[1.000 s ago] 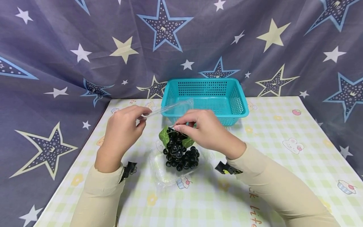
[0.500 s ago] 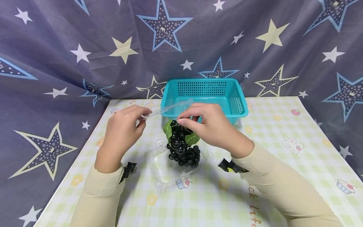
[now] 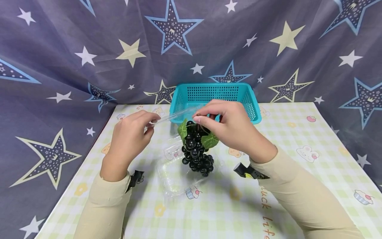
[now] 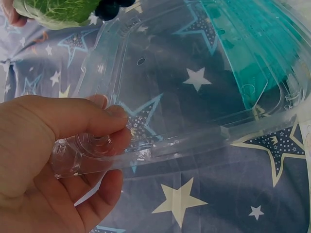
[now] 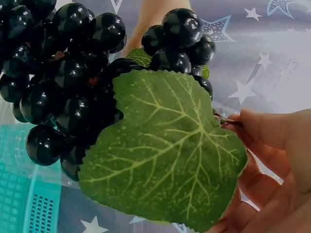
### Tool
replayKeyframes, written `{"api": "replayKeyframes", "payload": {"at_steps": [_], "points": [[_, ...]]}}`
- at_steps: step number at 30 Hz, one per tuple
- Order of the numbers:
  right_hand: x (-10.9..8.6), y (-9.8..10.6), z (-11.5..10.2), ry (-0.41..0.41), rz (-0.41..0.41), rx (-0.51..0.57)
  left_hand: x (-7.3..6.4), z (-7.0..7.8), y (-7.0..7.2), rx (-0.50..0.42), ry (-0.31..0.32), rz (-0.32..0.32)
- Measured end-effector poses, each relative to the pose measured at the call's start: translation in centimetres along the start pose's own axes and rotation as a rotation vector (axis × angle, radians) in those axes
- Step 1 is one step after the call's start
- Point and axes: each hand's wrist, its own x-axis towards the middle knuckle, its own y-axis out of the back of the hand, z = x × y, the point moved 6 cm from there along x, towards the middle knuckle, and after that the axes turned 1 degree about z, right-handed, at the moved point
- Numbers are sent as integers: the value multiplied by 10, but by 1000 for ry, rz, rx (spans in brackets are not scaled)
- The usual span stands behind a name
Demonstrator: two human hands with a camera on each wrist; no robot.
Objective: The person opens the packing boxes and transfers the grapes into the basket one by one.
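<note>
My right hand (image 3: pixel 228 124) pinches the stem of a bunch of dark grapes (image 3: pixel 195 149), which hangs down with green leaves (image 3: pixel 210 140) near its top. In the right wrist view a leaf (image 5: pixel 170 145) covers much of the bunch, and the thumb and finger grip the brown stem. My left hand (image 3: pixel 131 139) holds up the lid (image 4: pixel 170 97) of a clear plastic box by its edge, thumb on one face and fingers behind. The box's base (image 3: pixel 176 179) lies on the table below, partly behind the grapes.
A turquoise perforated basket (image 3: pixel 215 88) stands at the back of the table, just behind the hands. The checked tablecloth (image 3: pixel 298 186) covers the table, and a star-patterned curtain (image 3: pixel 104 39) hangs behind it.
My right hand has moved up and to the right with the grapes, lifting the bunch higher over the box. The left hand keeps the lid in the same place.
</note>
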Motion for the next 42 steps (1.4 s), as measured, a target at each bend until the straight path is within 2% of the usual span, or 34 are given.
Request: {"api": "replayKeyframes", "payload": {"at_steps": [16, 42], "points": [[4, 29, 2, -44, 78, 6, 0, 0, 0, -1, -5, -4], [11, 73, 11, -79, 210, -145, 0, -2, 3, 12, -3, -2]]}}
